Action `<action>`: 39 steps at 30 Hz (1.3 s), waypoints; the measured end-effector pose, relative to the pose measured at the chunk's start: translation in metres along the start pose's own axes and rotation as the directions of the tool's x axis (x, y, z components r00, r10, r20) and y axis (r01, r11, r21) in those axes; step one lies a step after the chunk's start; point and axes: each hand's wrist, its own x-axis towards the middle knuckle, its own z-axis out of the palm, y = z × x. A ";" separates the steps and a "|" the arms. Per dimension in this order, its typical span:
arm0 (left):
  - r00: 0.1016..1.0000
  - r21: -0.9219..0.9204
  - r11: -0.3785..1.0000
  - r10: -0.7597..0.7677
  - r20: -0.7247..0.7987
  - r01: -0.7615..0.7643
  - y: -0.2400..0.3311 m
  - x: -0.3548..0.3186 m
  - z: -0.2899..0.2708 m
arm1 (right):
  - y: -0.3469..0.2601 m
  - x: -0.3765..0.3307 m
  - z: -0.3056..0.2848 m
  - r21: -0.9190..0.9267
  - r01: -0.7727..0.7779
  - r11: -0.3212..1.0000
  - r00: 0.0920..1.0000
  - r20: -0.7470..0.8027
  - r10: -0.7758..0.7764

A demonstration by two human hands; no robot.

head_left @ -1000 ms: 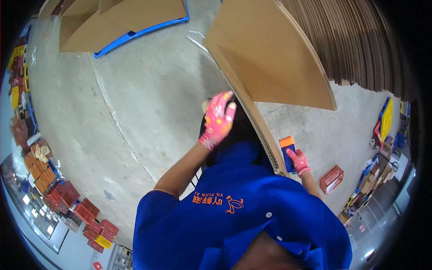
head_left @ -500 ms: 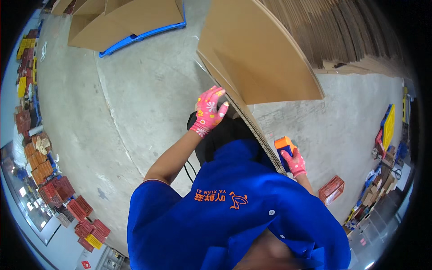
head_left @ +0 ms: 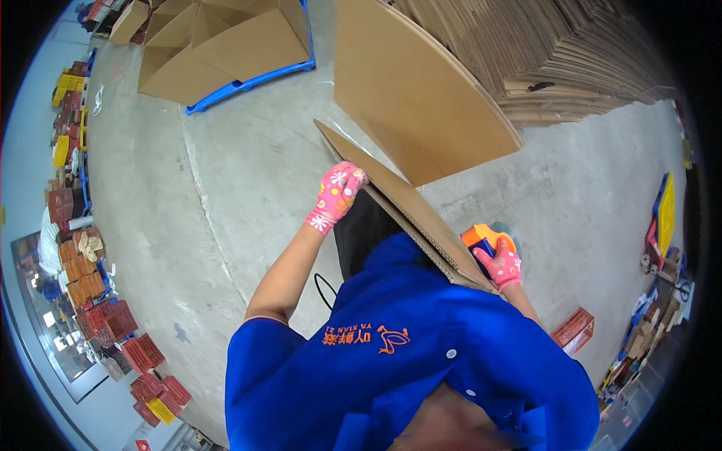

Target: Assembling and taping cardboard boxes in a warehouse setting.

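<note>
A folded sheet of cardboard, a flattened carton (head_left: pixel 410 207), stands on edge in front of my body, slanting from upper left to lower right. My left hand (head_left: pixel 338 189), in a pink flowered glove, is closed round its upper left edge. On the carton's other side my right hand (head_left: pixel 502 263), gloved alike, grips an orange and blue tape dispenser (head_left: pixel 481 236). The fingertips of that hand are partly hidden behind the dispenser. Just beyond the carton, a larger flat cardboard sheet (head_left: pixel 414 98) leans against a stack.
A tall stack of flattened cardboard (head_left: pixel 556 60) fills the upper right. Open cartons (head_left: pixel 248 52) stand on a blue pallet (head_left: pixel 252 84) at the upper left. A red crate (head_left: pixel 574 331) sits on the floor to the right; more crates (head_left: pixel 109 319) line the left wall.
My left hand has gone from resting open at the carton's edge to gripping it. The carton has tilted and parted from the leaning sheet. My right hand still holds the tape dispenser.
</note>
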 end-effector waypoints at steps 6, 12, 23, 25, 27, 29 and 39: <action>0.683 0.040 0.883 -0.389 0.618 0.467 0.041 0.006 -0.015 | -0.007 0.013 -0.021 0.081 -0.048 0.996 0.991 0.132 0.037; 0.526 -0.419 0.324 -0.419 0.740 0.848 0.042 -0.015 -0.009 | -0.009 0.036 -0.015 0.190 0.043 0.981 0.983 0.165 -0.075; 0.363 -0.706 -0.025 -0.845 0.393 0.707 -0.024 -0.167 -0.133 | -0.147 0.015 -0.003 0.078 0.186 0.979 0.850 0.488 -0.200; 0.330 -0.728 -0.048 -0.870 0.367 0.684 -0.028 -0.175 -0.173 | -0.163 0.015 0.033 -0.024 0.303 0.953 0.842 0.475 -0.255; 0.415 -0.626 0.127 -0.845 0.338 0.769 -0.035 -0.175 -0.210 | -0.179 0.009 0.073 0.205 0.317 0.926 0.817 0.437 -0.376; 0.500 -0.580 0.307 -0.842 0.205 0.755 -0.050 -0.180 -0.210 | -0.213 -0.002 0.097 0.359 0.263 0.896 0.773 0.477 -0.418; 0.573 0.192 0.563 -0.820 0.006 0.804 -0.097 -0.160 -0.009 | -0.245 0.001 0.087 0.786 0.099 0.610 0.802 0.301 -0.517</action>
